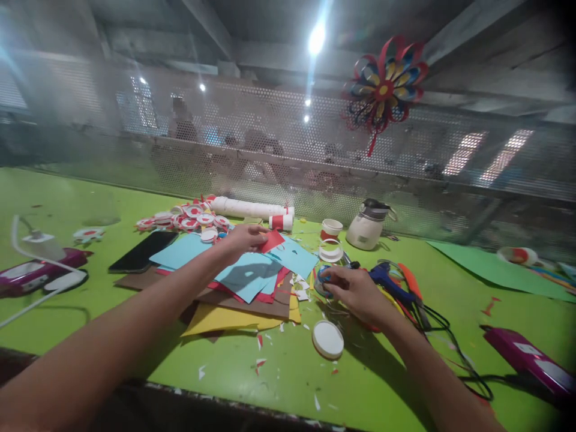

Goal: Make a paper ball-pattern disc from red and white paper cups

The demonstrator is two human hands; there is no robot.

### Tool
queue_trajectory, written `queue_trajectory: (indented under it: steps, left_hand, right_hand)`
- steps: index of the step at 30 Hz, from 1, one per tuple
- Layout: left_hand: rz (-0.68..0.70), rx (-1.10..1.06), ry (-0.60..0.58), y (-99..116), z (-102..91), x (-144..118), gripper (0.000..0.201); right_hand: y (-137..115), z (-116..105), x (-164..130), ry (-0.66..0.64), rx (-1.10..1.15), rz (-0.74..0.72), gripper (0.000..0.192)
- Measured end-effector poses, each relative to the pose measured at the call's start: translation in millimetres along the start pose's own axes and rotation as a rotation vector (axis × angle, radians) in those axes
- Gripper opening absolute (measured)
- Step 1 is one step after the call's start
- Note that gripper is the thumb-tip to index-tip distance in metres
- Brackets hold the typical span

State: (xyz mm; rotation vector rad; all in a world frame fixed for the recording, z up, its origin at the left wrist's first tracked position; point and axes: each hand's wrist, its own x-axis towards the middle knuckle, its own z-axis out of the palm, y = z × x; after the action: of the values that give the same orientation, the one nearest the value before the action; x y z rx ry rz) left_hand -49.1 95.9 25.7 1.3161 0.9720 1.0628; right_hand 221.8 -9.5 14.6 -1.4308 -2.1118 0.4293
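Above the light blue paper sheets [249, 276], my left hand [243, 243] is closed, its fingertips pinching a small piece of red paper [273, 241]. My right hand [357, 291] has its thumb and fingers on a small round blue thing [322, 281], partly covered, so its exact kind is unclear. Just in front of that hand lies a round white lid [328, 339]. A blue glue gun [390, 282] and orange-handled scissors [409, 281] lie right of my right hand. Under the blue sheets are brown card [270, 307] and yellow paper [225, 319].
Several red-and-white paper pieces [193, 215] are heaped behind the sheets, beside a long white roll [252, 207]. A white jug [366, 227] stands at the back. A black phone [144, 251] and a purple power strip [45, 271] are left; another purple strip [531, 360] is right, with cables.
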Motion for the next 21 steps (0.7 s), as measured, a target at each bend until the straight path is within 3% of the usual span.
queue_trajectory:
  steps: [3,7,10,16,21]
  left_hand:
    - [0.059,0.015,0.101,12,-14.6,18,0.025]
    - [0.12,0.067,0.123,28,-14.6,40,0.031]
    - [0.12,0.115,0.057,25,0.4,51,0.031]
    - [0.056,0.273,-0.139,-8,34.4,57,0.032]
    - [0.041,0.477,-0.275,-25,44.8,47,0.027]
  right_hand:
    - [1,2,0,0.025,0.019,0.011,0.03]
    - [-5,-1,-1,0.001,0.031,-0.015,0.018]
    - [-6,-3,-2,-0.014,0.027,-0.041,0.014]
    - [-2,-2,-2,-0.024,0.019,-0.087,0.02]
    - [-5,-2,-3,-0.01,-0.071,-0.108,0.024]
